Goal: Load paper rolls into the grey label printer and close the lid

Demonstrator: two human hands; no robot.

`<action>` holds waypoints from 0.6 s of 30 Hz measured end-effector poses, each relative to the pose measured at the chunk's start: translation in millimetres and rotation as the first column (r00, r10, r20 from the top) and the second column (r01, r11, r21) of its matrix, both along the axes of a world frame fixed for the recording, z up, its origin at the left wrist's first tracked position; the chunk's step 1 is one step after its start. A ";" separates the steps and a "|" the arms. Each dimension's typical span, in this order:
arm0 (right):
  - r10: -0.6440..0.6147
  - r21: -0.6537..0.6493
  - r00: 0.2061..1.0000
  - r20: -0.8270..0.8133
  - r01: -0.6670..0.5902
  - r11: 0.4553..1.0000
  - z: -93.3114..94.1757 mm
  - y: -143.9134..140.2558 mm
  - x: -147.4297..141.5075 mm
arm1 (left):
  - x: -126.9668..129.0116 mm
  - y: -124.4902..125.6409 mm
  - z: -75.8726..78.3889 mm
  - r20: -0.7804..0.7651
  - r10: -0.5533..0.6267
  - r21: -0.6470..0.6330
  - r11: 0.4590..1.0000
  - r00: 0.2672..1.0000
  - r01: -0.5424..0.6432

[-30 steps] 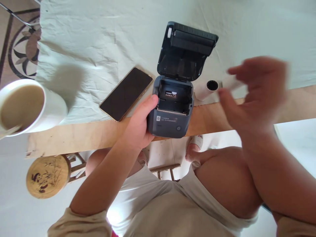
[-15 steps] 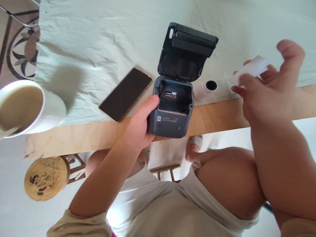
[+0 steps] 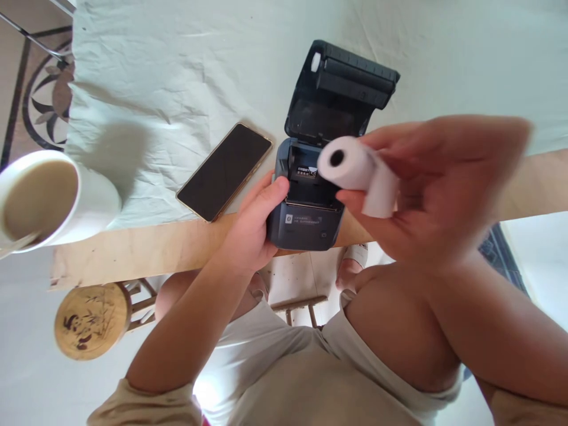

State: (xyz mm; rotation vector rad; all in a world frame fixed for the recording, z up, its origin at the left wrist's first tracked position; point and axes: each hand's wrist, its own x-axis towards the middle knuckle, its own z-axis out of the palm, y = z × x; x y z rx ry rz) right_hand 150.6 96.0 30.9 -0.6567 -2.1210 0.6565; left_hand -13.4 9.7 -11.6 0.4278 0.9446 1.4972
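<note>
A small dark label printer (image 3: 304,228) is gripped by its left side in my left hand (image 3: 252,228), thumb over the rim, at the table's near edge. Its lid (image 3: 341,89) stands swung up and back, and a sticker shows inside the paper bay. My right hand (image 3: 426,183), partly blurred, is closed on a white paper roll (image 3: 348,163) with a dark hole in its core. A loose end of paper hangs off the roll. The roll is in front of the right side of the bay; whether it touches the printer I cannot tell.
A phone (image 3: 225,171) lies left of the printer on the pale green cloth (image 3: 177,71). At the far left stands a white mug (image 3: 95,198) of milky brown drink with a spoon. Below the wooden table edge (image 3: 146,248) is a round wooden stool (image 3: 93,319).
My right hand has come leftward with the paper roll, from over the cloth at right to the printer's bay. It now covers the dark-topped white cylinder. My left hand stays on the printer.
</note>
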 end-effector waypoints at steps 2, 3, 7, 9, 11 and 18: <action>-0.059 0.145 0.997 0.050 0.051 0.988 -6.2 -1.3 -10.8 | 0.7 -0.3 1.6 -0.006 -0.001 -0.004 1.000 1.000 0.001; -0.095 0.234 0.992 0.080 0.074 0.969 -10.1 0.4 -14.5 | 1.1 -0.5 2.7 -0.017 0.000 -0.006 1.000 1.000 0.000; -0.080 0.430 0.990 0.112 0.024 0.903 -20.9 10.4 -20.2 | 2.4 -1.3 4.8 -0.054 0.001 -0.016 1.000 0.999 -0.002; -0.060 0.449 0.997 0.057 0.028 0.893 -20.2 9.8 -19.4 | 2.7 -1.5 4.1 -0.047 0.010 -0.011 1.000 0.999 -0.010; -0.054 0.437 0.998 0.041 0.031 0.899 -16.6 3.7 -17.4 | 2.7 -1.7 3.4 -0.035 0.023 0.034 0.999 0.999 -0.022; 0.015 0.205 0.964 0.265 -0.072 0.976 -14.8 -8.1 -4.6 | -1.5 -4.3 6.5 -0.055 -0.042 0.093 0.995 0.998 0.047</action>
